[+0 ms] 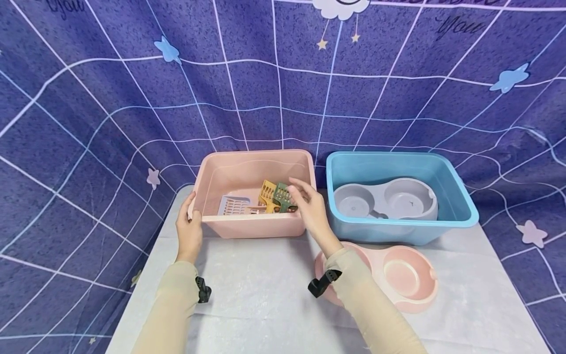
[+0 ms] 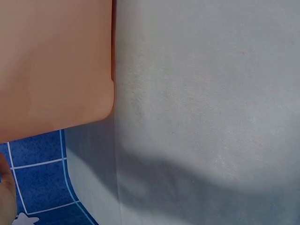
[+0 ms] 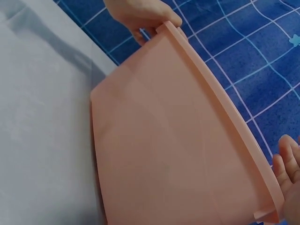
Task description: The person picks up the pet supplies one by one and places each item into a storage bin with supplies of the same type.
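A pink litter box (image 1: 261, 228) stands at the left on the table. In the head view my left hand (image 1: 189, 231) grips its front left corner by the rim; the right wrist view shows that hand's thumb over the edge. My right hand (image 1: 311, 209) reaches over the front right rim, fingers loosely bent, beside a green litter scoop (image 1: 283, 192). I see nothing held between those fingers (image 3: 287, 157) in the right wrist view. Next to the green scoop lie a yellow litter scoop (image 1: 268, 191) and a pale grey one (image 1: 234, 204). The front wall hides part of them.
A blue litter box (image 1: 398, 222) on the right contains a grey double pet bowl (image 1: 378, 196). In front of it, a pink double pet bowl (image 1: 411, 302) lies partly under my right forearm. A patterned purple curtain (image 1: 247, 88) hangs behind the white-covered table (image 1: 252, 295).
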Motion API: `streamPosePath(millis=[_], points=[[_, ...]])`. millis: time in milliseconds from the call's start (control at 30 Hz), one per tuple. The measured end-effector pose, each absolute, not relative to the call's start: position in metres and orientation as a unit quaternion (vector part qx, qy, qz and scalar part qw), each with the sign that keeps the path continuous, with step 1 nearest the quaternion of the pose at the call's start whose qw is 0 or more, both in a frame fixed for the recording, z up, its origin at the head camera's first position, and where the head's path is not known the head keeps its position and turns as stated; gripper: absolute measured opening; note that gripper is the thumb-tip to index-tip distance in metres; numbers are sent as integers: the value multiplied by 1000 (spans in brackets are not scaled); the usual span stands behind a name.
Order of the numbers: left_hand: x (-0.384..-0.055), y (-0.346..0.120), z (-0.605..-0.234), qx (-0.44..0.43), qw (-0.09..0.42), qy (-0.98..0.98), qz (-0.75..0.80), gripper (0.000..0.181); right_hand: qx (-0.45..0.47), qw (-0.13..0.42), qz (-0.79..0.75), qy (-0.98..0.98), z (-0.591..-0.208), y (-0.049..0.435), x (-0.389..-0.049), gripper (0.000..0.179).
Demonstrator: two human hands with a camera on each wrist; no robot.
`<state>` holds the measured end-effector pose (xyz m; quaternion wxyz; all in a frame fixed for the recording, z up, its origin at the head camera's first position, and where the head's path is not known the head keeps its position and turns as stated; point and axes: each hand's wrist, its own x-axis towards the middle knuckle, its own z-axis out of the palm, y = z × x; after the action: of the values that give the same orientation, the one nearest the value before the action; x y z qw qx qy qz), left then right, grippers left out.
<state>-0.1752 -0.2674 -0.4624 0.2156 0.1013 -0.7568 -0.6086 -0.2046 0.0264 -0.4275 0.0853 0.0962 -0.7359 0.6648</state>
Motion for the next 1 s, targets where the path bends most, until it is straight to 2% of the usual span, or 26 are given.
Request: streamPosePath(millis=[233,433,767,1000], points=[[-173,-267,-461,105,202,-763,-605,50,126,96,674,-722,-405,28,-186,32],[-176,-267,-461,100,206,-755,-615,51,144,108,684,-707,-396,33,-176,30],[-187,-277,-486,106,211,-756,-610,50,151,114,699,-690,-390,40,-163,31],[-180,-271,-470,110,200,-752,-619,50,148,108,707,-683,-380,47,-152,31]])
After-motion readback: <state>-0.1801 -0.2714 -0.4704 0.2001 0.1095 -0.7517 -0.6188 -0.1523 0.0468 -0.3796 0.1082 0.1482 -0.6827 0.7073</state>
